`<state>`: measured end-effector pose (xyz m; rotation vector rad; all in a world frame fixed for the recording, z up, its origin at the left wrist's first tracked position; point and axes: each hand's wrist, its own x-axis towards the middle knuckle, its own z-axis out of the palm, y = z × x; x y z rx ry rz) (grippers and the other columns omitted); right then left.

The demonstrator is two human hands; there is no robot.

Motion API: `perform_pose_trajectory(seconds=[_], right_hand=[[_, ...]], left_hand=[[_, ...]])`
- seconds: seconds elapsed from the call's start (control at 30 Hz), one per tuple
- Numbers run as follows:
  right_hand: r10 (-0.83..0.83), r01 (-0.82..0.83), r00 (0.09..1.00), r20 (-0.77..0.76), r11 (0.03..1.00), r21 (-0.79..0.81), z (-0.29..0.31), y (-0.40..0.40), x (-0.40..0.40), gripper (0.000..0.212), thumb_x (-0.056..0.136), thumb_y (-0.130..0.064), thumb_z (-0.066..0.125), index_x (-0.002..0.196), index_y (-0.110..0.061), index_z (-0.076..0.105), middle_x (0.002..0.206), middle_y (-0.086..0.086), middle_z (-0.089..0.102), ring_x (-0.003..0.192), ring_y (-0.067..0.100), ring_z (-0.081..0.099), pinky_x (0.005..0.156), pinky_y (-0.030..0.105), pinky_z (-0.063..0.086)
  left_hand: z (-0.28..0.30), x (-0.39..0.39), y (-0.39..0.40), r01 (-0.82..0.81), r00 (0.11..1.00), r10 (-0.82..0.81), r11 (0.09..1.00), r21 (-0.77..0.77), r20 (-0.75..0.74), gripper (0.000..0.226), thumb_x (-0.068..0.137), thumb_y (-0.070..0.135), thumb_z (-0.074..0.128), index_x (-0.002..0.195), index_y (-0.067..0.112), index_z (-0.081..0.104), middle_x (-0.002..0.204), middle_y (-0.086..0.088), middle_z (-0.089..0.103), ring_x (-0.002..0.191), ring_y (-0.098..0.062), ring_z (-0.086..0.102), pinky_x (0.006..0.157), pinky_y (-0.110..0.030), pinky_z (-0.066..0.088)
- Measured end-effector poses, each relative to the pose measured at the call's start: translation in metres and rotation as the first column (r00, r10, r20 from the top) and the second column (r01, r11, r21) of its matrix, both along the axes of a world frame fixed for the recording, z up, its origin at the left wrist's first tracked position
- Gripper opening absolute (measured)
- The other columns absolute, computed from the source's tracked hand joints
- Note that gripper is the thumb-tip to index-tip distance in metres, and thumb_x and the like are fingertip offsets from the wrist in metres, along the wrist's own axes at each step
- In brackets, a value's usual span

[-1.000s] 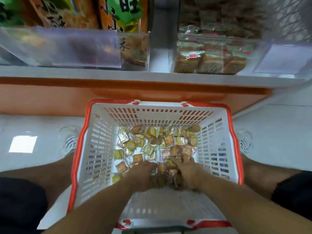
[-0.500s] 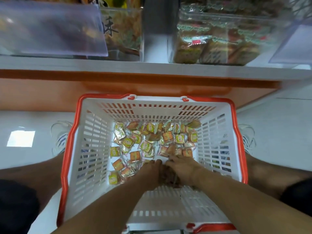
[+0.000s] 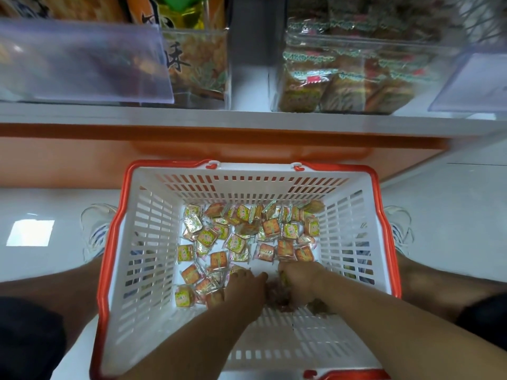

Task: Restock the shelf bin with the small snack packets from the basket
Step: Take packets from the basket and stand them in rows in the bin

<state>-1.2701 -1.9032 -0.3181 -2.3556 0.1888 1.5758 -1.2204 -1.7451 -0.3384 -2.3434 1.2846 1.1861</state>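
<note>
A white basket with an orange rim (image 3: 142, 242) stands on the floor between my feet. Several small yellow and orange snack packets (image 3: 247, 234) lie spread over its bottom. Both hands are down inside it at the near side, side by side. My left hand (image 3: 242, 287) and my right hand (image 3: 299, 281) are cupped together around a heap of packets (image 3: 274, 294), which shows between them. A clear shelf bin (image 3: 356, 75) with similar packets sits on the shelf above, at the right.
A second clear bin (image 3: 197, 67) with larger snack bags stands at the shelf's left, behind a clear label flap (image 3: 82, 61). The white shelf edge (image 3: 247, 119) and orange base panel (image 3: 68, 157) run across. White floor lies either side of the basket.
Both hands have drawn back toward the near side of the basket, raking packets together. The view has tilted down a little and the basket sits lower in frame.
</note>
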Motion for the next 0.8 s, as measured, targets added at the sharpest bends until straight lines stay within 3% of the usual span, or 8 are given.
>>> perform_pose_trajectory(seconds=[0.17, 0.27, 0.37, 0.47, 0.53, 0.67, 0.73, 0.8], right_hand=[[-0.049, 0.050, 0.998, -0.030, 0.998, 0.026, 0.007, -0.004, 0.000, 0.062, 0.087, -0.039, 0.074, 0.140, -0.017, 0.050, 0.132, 0.007, 0.060, 0.119, 0.027, 0.058, 0.099, 0.036, 0.049], [0.005, -0.003, 0.998, -0.064, 0.999, 0.032, 0.008, 0.000, 0.001, 0.054, 0.088, -0.037, 0.069, 0.136, -0.019, 0.051, 0.129, 0.007, 0.060, 0.116, 0.026, 0.058, 0.101, 0.035, 0.048], [-0.068, 0.069, 0.996, -0.051, 0.997, 0.024, 0.012, -0.001, 0.002, 0.048, 0.087, -0.032, 0.067, 0.131, -0.019, 0.053, 0.118, 0.001, 0.059, 0.107, 0.021, 0.057, 0.098, 0.035, 0.049], [-0.143, 0.143, 0.987, 0.074, 0.990, 0.001, 0.025, -0.007, 0.007, 0.075, 0.077, -0.025, 0.078, 0.143, -0.021, 0.043, 0.128, 0.007, 0.061, 0.112, 0.028, 0.060, 0.093, 0.037, 0.054], [-0.162, 0.162, 0.982, 0.096, 0.987, 0.007, 0.042, -0.011, 0.017, 0.082, 0.072, -0.023, 0.082, 0.143, -0.024, 0.042, 0.118, 0.004, 0.063, 0.105, 0.027, 0.062, 0.080, 0.033, 0.055], [-0.150, 0.140, 0.981, 0.120, 0.987, 0.081, 0.107, -0.020, 0.057, 0.074, 0.075, -0.026, 0.084, 0.137, -0.022, 0.044, 0.086, -0.003, 0.057, 0.073, 0.018, 0.060, 0.050, 0.025, 0.043], [-0.187, 0.165, 0.971, 0.147, 0.974, 0.154, 0.157, -0.025, 0.076, 0.067, 0.077, -0.021, 0.083, 0.133, -0.020, 0.046, 0.079, -0.002, 0.060, 0.062, 0.015, 0.059, 0.046, 0.024, 0.045], [-0.241, 0.191, 0.944, 0.226, 0.956, 0.221, 0.211, -0.027, 0.086, 0.059, 0.075, -0.018, 0.084, 0.124, -0.021, 0.052, 0.076, -0.006, 0.058, 0.060, 0.008, 0.055, 0.044, 0.018, 0.043]], left_hand=[[0.003, 0.006, 0.001, -0.017, 0.999, 0.015, 0.999, -0.048, -0.051, 0.035, 0.101, 0.018, 0.052, 0.135, 0.014, 0.049, 0.123, -0.019, 0.062, 0.116, -0.038, 0.060, 0.095, -0.045, 0.051], [0.003, 0.010, 0.000, -0.031, 0.996, 0.027, 0.999, -0.042, -0.085, 0.035, 0.099, 0.016, 0.054, 0.134, 0.014, 0.053, 0.126, -0.017, 0.060, 0.117, -0.036, 0.061, 0.094, -0.044, 0.053], [0.007, 0.013, -0.002, -0.062, 0.991, 0.060, 0.998, -0.012, -0.121, 0.033, 0.098, 0.013, 0.054, 0.131, 0.011, 0.054, 0.127, -0.017, 0.060, 0.117, -0.035, 0.061, 0.094, -0.043, 0.052], [0.018, 0.021, -0.001, -0.109, 0.972, 0.116, 0.993, 0.045, -0.204, 0.035, 0.098, 0.012, 0.055, 0.131, 0.005, 0.051, 0.132, -0.019, 0.058, 0.120, -0.036, 0.060, 0.096, -0.041, 0.050], [0.031, 0.033, -0.001, -0.197, 0.940, 0.208, 0.978, 0.066, -0.272, 0.037, 0.095, 0.014, 0.060, 0.129, 0.002, 0.057, 0.129, -0.018, 0.062, 0.115, -0.032, 0.064, 0.093, -0.036, 0.052], [0.071, 0.071, -0.001, -0.502, 0.718, 0.516, 0.849, 0.167, -0.467, 0.033, 0.093, 0.010, 0.064, 0.122, -0.004, 0.063, 0.113, -0.017, 0.071, 0.087, -0.027, 0.070, 0.070, -0.022, 0.055], [0.097, 0.090, 0.000, -0.681, 0.480, 0.662, 0.695, 0.231, -0.576, 0.029, 0.089, 0.002, 0.069, 0.116, 0.003, 0.060, 0.101, -0.020, 0.070, 0.084, -0.031, 0.073, 0.075, -0.035, 0.062], [0.129, 0.105, -0.002, -0.768, 0.205, 0.673, 0.561, 0.309, -0.711, 0.037, 0.085, -0.009, 0.070, 0.115, 0.010, 0.059, 0.104, -0.022, 0.071, 0.096, -0.035, 0.074, 0.088, -0.048, 0.061]])
